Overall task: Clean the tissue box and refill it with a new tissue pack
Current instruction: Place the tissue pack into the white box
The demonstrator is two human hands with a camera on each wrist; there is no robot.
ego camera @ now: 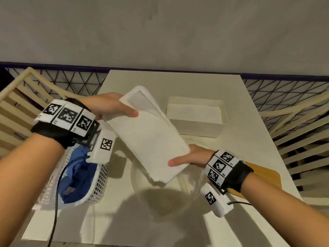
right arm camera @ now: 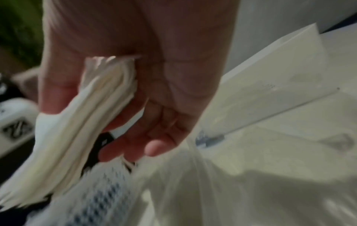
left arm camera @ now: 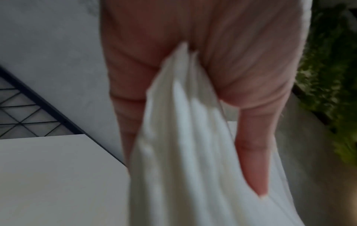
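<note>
**Both hands holding the tissue stack above the counter**

In the middle of the head view, the white tissue stack (ego camera: 151, 139) is hanging in the air, tilted, running from upper left to lower right of the frame. The left hand (ego camera: 108, 106) is gripping its upper end, with the thumb lying on top of the tissues. The right hand (ego camera: 188, 157) is gripping the lower end, thumb on top and fingers under it. So the stack is lying between the two hands, and both are closing on it. The open white tissue box (ego camera: 195, 120) is standing on the counter (ego camera: 240, 139), to the upper right of the stack and apart from it. In the lower left of the frame a white basket (ego camera: 99, 186) is holding a blue cloth (ego camera: 80, 175). A wooden board (ego camera: 267, 175) is lying behind the right wrist.
</note>
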